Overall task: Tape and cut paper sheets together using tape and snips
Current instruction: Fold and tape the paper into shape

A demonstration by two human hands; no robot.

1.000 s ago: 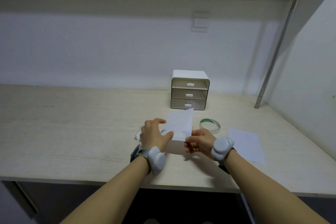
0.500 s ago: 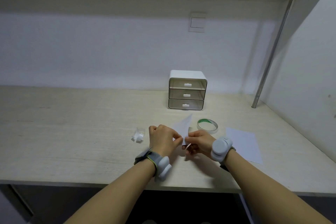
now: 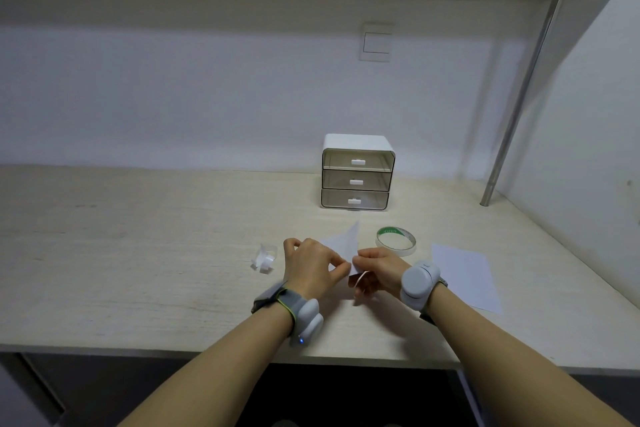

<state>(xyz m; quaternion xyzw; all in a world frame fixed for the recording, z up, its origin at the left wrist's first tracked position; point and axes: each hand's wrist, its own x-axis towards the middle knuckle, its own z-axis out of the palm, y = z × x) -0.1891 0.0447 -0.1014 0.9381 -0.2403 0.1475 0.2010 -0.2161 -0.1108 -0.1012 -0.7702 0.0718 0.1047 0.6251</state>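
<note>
A white paper sheet [image 3: 342, 240] is held just above the desk between both hands, its far corner pointing up. My left hand [image 3: 310, 267] pinches its near edge from the left. My right hand [image 3: 375, 269] pinches the same edge from the right, and a short curled strip of tape [image 3: 358, 282] hangs below its fingers. A roll of tape [image 3: 396, 241] with a green core lies flat just right of the sheet. A second white sheet [image 3: 465, 276] lies flat on the desk to the right. No snips are visible.
A crumpled lump of clear tape [image 3: 264, 258] lies left of my left hand. A small white three-drawer box [image 3: 356, 173] stands behind the sheet. A metal shelf post [image 3: 519, 97] rises at the back right, near the side wall. The desk's front edge [image 3: 138, 350] runs below my forearms.
The sheet, held up facing me a second ago, has been tipped down and away, so only its far corner shows. Both hands came closer together at its near edge.
</note>
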